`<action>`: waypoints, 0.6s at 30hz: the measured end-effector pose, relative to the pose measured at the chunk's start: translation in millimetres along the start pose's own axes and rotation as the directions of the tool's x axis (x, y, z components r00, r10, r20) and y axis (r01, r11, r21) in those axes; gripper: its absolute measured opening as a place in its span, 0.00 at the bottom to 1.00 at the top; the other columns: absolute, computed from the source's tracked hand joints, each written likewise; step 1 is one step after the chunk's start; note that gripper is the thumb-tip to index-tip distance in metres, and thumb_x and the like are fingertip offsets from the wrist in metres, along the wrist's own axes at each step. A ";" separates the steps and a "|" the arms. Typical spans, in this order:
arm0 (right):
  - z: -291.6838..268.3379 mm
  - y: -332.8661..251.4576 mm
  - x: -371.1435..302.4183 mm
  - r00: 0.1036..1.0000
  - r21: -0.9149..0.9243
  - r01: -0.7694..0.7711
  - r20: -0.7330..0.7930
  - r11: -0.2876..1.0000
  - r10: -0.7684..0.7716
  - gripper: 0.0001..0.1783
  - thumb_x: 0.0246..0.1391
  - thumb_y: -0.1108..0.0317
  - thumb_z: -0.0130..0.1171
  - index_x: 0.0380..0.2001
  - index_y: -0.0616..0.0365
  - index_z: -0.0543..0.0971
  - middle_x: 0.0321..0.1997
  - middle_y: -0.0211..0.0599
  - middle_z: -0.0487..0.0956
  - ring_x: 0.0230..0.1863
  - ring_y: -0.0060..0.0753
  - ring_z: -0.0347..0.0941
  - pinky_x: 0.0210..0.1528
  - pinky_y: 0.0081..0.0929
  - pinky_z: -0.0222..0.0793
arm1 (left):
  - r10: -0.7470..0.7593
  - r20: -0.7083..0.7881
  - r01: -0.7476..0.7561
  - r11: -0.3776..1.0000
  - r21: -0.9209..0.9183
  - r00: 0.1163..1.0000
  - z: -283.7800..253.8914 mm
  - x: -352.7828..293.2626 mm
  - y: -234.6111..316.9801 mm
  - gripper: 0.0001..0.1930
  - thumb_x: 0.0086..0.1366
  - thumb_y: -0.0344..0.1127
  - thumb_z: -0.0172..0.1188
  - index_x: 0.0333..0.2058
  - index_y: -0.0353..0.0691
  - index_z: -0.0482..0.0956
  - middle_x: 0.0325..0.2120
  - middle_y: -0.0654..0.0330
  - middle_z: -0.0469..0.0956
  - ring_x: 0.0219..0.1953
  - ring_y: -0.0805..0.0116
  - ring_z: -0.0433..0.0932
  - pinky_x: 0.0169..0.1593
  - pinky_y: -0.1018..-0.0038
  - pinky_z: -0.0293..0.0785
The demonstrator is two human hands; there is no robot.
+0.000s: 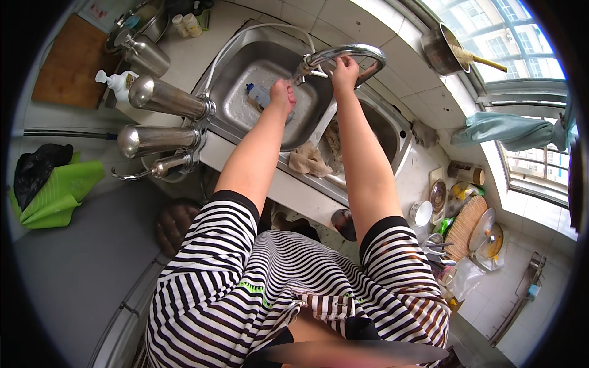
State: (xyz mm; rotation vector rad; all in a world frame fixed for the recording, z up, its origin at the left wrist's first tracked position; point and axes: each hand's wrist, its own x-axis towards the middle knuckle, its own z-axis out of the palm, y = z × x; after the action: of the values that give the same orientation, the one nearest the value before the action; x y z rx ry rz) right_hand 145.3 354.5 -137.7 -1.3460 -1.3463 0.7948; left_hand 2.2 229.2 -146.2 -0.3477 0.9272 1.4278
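Observation:
My left hand (282,95) is closed in a fist over the left sink basin (224,107), just below the outlet of the chrome faucet (343,51). Whatever its fingers hold, if anything, is hidden. Beside that hand, a clear bottle with a blue cap (259,95) lies in the basin, partly covered by the hand and wrist. Whether the two touch, I cannot tell. The basin floor looks wet, with water around the bottle. My right hand (345,73) is raised to the faucet, its fingers pinched at the lever (320,74) under the curved spout.
A brown rag (310,161) drapes over the divider beside the right basin (377,126). Steel filter cylinders (162,98) stand left of the sink. A metal pot (440,50) sits by the window. Dishes and a woven lid (464,227) crowd the right counter.

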 end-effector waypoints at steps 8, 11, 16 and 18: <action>4.0 0.3 -6.8 0.985 0.013 -0.166 0.058 0.986 0.165 0.25 0.53 0.63 0.63 0.50 0.70 0.76 0.55 0.55 0.76 0.57 0.49 0.72 0.60 0.37 0.65 | 0.091 -0.042 -0.090 0.996 0.024 0.995 -6.6 5.5 -2.1 0.10 0.71 0.41 0.54 0.34 0.43 0.70 0.19 0.67 0.61 0.15 0.77 0.56 0.17 0.78 0.54; 4.6 4.5 -5.1 0.970 -0.018 -0.237 0.059 0.971 0.237 0.27 0.54 0.61 0.62 0.52 0.70 0.75 0.56 0.55 0.75 0.58 0.49 0.72 0.60 0.36 0.65 | 0.074 0.021 -0.075 0.993 0.088 0.997 -15.0 8.2 -0.6 0.12 0.72 0.45 0.52 0.35 0.44 0.70 0.19 0.67 0.61 0.15 0.78 0.55 0.18 0.78 0.51; 9.7 6.0 -3.8 0.963 -0.008 -0.263 0.066 0.965 0.263 0.25 0.58 0.65 0.59 0.55 0.70 0.73 0.51 0.43 0.79 0.51 0.34 0.74 0.53 0.29 0.67 | 0.007 0.040 -0.008 1.000 0.028 0.999 -18.5 11.7 7.0 0.14 0.74 0.48 0.46 0.33 0.45 0.68 0.19 0.67 0.61 0.14 0.77 0.53 0.18 0.75 0.49; 9.8 6.6 -3.0 0.962 -0.014 -0.265 0.064 0.964 0.265 0.24 0.58 0.65 0.58 0.54 0.69 0.74 0.51 0.42 0.79 0.49 0.33 0.74 0.52 0.29 0.67 | 0.003 -0.004 -0.003 0.998 -0.056 1.000 -8.5 12.1 6.0 0.15 0.75 0.48 0.44 0.32 0.45 0.66 0.18 0.67 0.60 0.14 0.76 0.52 0.18 0.74 0.50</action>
State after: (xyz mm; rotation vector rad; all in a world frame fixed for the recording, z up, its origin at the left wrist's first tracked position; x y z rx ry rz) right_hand 137.4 354.6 -147.1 -1.5365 -1.2325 1.0234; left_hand -7.7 232.4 -158.3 -0.3910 0.8919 1.4585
